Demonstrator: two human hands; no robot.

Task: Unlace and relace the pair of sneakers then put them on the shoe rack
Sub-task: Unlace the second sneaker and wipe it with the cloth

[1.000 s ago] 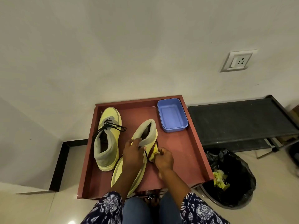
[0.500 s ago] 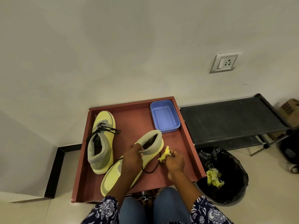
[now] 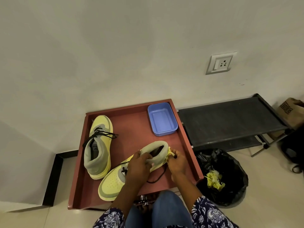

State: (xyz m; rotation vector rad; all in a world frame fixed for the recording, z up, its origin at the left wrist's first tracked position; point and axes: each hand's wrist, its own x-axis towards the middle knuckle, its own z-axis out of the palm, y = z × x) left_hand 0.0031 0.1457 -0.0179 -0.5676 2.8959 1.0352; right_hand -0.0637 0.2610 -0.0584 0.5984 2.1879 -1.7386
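Two yellow and grey sneakers lie on a red-brown tray table (image 3: 139,129). The left sneaker (image 3: 98,145) stands with its toe toward the wall, its black lace loosely tied. The right sneaker (image 3: 118,176) lies diagonally with its toe toward me. My left hand (image 3: 139,163) grips its grey collar over the tongue. My right hand (image 3: 176,160) pinches a yellow crumpled paper (image 3: 169,152) at the collar's right side. A loose black lace (image 3: 158,176) trails on the tray between my hands.
A blue plastic tub (image 3: 162,119) sits at the tray's far right corner. A black shoe rack (image 3: 230,120) stands to the right against the wall. A black-lined bin (image 3: 222,176) with yellow paper scraps stands below it. A wall socket (image 3: 221,63) is above.
The right sneaker has swung further diagonal, toe toward me. My right hand, which had pulled the yellow paper away from the shoe, is now back at the collar.
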